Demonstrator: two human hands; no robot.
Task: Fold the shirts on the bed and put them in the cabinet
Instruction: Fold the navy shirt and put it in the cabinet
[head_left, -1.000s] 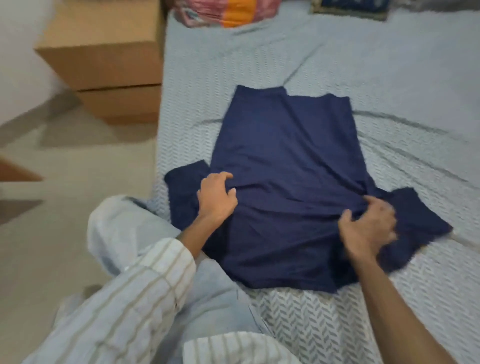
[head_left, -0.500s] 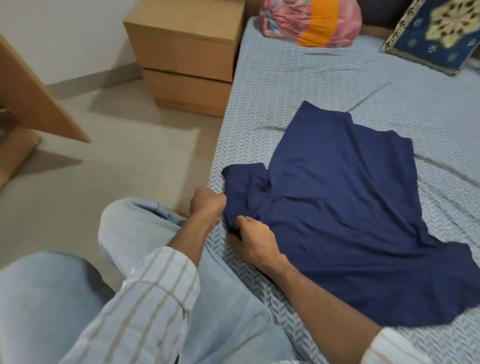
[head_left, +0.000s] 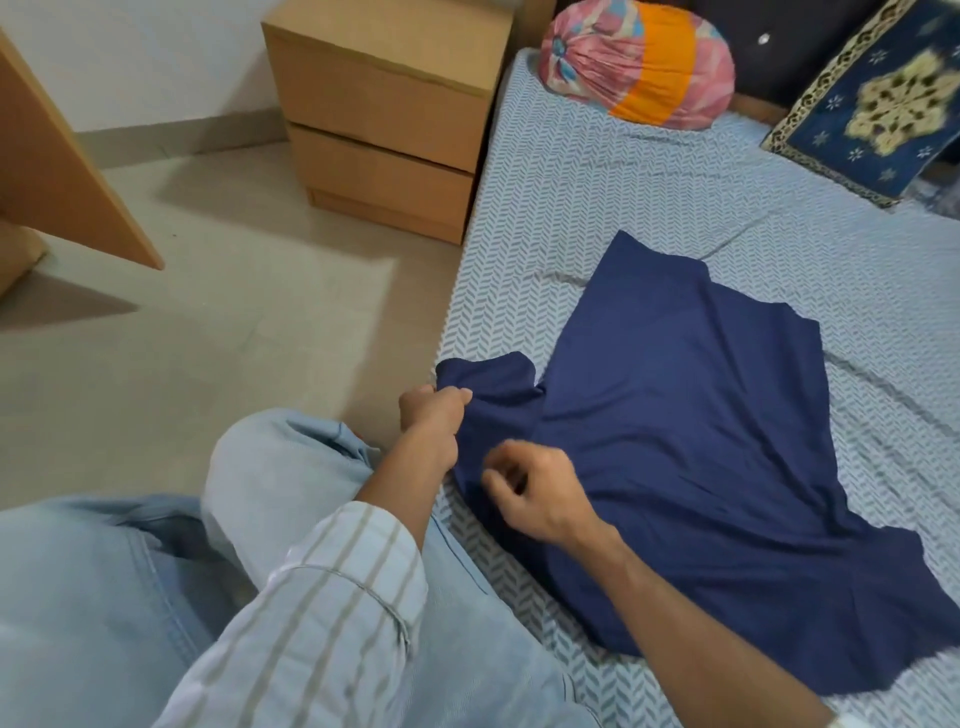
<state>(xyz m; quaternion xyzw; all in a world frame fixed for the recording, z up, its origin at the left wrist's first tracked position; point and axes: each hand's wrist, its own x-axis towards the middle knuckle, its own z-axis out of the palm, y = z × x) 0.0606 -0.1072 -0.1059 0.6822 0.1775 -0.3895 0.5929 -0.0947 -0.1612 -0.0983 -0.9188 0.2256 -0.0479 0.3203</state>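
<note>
**Folding in the near sleeve of the navy shirt**

**Current state.** The navy shirt (head_left: 691, 467) lies spread on the bed (head_left: 597, 218), near the bed's left edge, with one sleeve (head_left: 483, 384) reaching toward that edge. The left hand (head_left: 434, 415) is closed and grips the sleeve at its outer end. The right hand (head_left: 535, 493) rests on the shirt body just beside the sleeve, fingers curled; whether it pinches fabric or only presses on it cannot be told. The far side of the shirt is wrinkled and its lower corner runs toward the frame edge.

**Step in hand (judged).** The sleeve is about to be folded inward across the body. The shirt is still fully unfolded, so the task is at an early stage.

**Procedure.**
1. Use the right hand as an anchor at the shoulder line, so the body does not drag when the sleeve is moved.
2. Carry the sleeve over with the left hand in one low arc, and lay it flat across the body.
3. Keep the new fold edge straight, parallel to the side seam.
4. Smooth out the wrinkles before the next fold.

**Caution.** The sleeve lies at the bed's edge; pulling outward may slide the shirt off toward the floor (head_left: 234, 338). The wooden drawer unit (head_left: 384, 119) stands beside the bed, well apart from the shirt.
</note>
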